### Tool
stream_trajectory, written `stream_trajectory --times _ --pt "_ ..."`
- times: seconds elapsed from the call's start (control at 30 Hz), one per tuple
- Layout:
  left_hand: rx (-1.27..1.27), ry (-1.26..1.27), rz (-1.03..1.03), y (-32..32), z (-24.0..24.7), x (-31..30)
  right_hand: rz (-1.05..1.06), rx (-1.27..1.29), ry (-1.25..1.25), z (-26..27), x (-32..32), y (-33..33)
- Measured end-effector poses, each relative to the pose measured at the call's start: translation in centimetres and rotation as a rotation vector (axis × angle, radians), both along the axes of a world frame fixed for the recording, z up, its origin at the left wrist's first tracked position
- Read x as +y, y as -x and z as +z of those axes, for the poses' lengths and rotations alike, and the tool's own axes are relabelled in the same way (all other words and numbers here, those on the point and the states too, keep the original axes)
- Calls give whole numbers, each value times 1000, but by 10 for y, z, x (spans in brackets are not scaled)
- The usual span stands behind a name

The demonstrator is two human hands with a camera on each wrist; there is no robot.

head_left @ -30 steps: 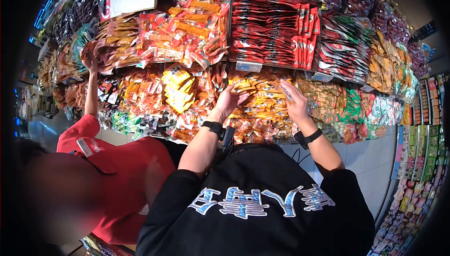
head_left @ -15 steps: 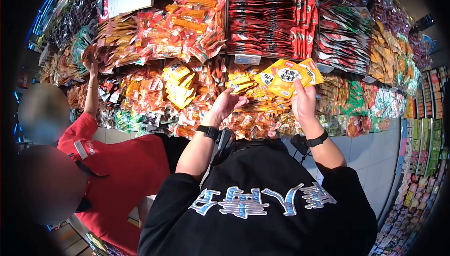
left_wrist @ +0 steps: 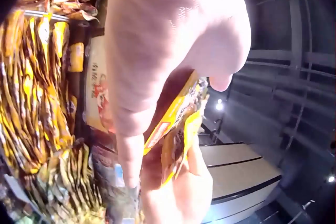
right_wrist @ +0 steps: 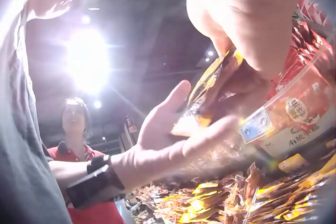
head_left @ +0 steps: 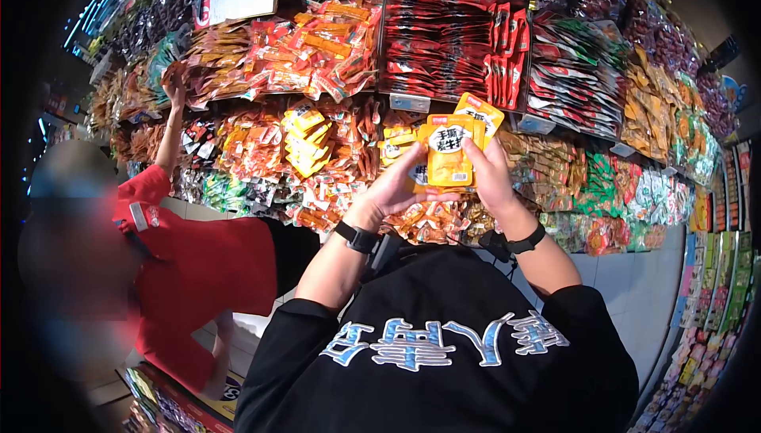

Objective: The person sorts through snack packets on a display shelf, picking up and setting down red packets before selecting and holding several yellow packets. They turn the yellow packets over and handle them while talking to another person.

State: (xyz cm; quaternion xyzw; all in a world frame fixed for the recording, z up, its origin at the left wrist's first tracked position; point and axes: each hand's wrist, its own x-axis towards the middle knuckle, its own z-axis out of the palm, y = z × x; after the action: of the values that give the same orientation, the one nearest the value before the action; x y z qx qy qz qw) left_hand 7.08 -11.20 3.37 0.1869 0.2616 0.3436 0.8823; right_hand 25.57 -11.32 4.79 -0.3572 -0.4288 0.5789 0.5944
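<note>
The yellow packets [head_left: 449,151] carry a white oval with black Chinese characters, which read 手撕素牛排 on the front one. Below the oval is a picture of the snack. A second packet of the same kind fans out behind the first, showing an orange-red corner.

The black sweatshirt [head_left: 444,354] bears large blue-and-white Chinese characters, seen upside down from the head camera. A small price tag [head_left: 410,103] hangs on the front edge of the shelf [head_left: 468,109], but its print is too small to read.

The right hand [head_left: 491,179] grips the yellow packets along their right side, fingers curled over them. The left hand [head_left: 392,191] lies nearly flat with its fingers stretched out, cradling the packets from below and behind. The right wrist camera shows that palm [right_wrist: 178,134] spread open under the packets [right_wrist: 210,92].

The packets are held up in the air just in front of the shelf's middle row, below the section of red packets [head_left: 444,36]. At the shelf's left end a person in a red shirt [head_left: 198,266] reaches up to the bags there.
</note>
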Motion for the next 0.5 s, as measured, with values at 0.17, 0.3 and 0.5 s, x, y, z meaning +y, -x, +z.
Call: stream_trajectory --times 0.17,0.3,0.5 --pt "-71 -182 20 -31 19 -27 136 -120 13 -2 -11 -29" --pt "151 -222 249 -60 9 -47 198 -143 -9 2 -21 -54" --pt "259 -248 281 -91 22 -72 208 -52 -27 11 -35 -82"
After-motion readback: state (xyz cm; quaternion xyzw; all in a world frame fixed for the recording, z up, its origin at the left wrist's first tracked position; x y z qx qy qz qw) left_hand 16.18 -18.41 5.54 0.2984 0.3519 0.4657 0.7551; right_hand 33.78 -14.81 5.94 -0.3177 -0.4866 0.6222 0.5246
